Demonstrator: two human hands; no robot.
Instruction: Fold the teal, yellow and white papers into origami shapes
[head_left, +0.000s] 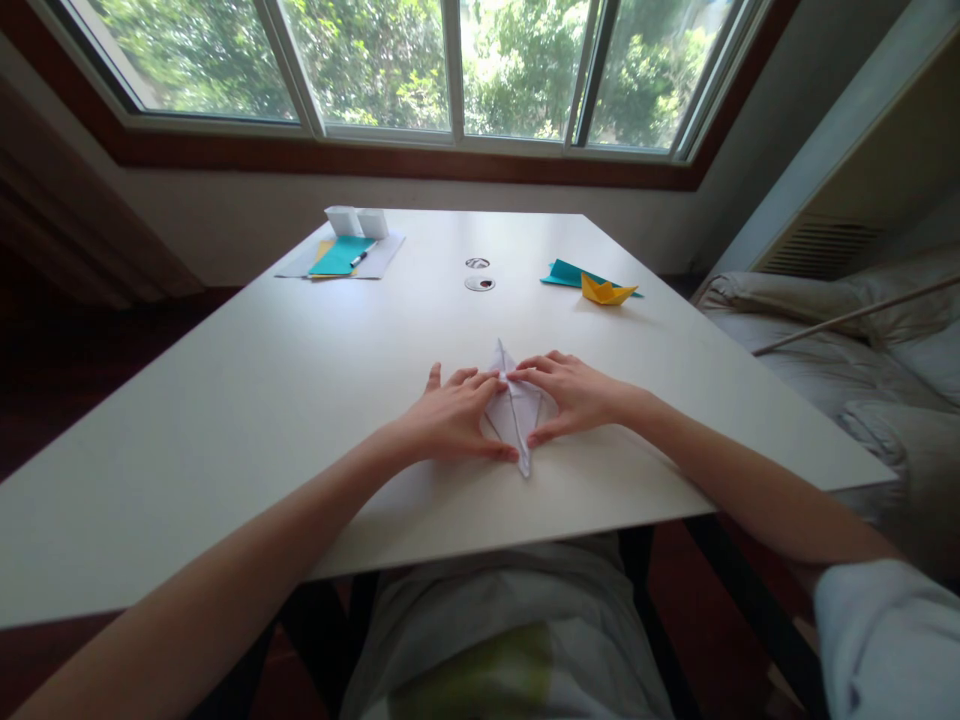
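A folded piece of white paper [517, 405], shaped like a long diamond with a crease or slit down its middle, lies flat on the white table [247, 400] near its front edge. My left hand [457, 415] rests on the paper's left side, fingers spread, fingertips at the middle and thumb near the lower point. From the right, my right hand [574, 395] touches the paper with its fingertips close to the left ones and its thumb at the lower right edge. Both hands press from above, and parts of the paper's sides are hidden under them.
Beyond my hands on the right sit a yellow paper boat [606, 291] and a teal folded paper plane [574, 272]. At the back left are teal sheets [341, 256], a pen [364, 252] and white folded paper boxes [356, 222]. Two round table inserts [480, 284] lie mid-table.
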